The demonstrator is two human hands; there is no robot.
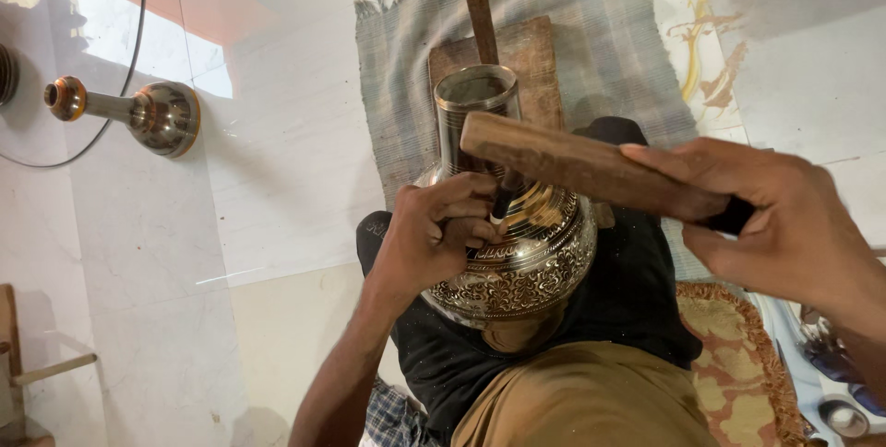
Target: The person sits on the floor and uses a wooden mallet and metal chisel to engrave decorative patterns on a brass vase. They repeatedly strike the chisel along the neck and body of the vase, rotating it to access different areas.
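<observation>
Two hands at work, both yours. Your left hand (441,230) pinches a small dark chisel (501,202), fingers closed tight around it, its tip set on the shoulder of the engraved metal vase (517,262). Your right hand (784,226), at three o'clock of the vase, is wrapped firmly around a flat wooden mallet (577,166), whose free end hangs just above the chisel's head, apart from it.

One vase: round-bellied, tall-necked, banded with cut scrollwork, lying propped on your lap over a dark cloth (637,290), its open mouth toward twelve o'clock. It leans against one wooden block (526,55) with an upright stick, which sits on one grey striped mat (591,32).

Step in hand, as I judge it: engraving the shoulder band, the mallet poised over the tool. The next move seems to call for a short, square tap on the chisel's head, with your left fingers holding the tip steady so it does not skate across the polished metal.

One second metal piece (138,113), long-necked with a rounded base, lies on the pale floor (166,253) at ten o'clock, well apart. One fringed rug (738,364) lies at five o'clock.
</observation>
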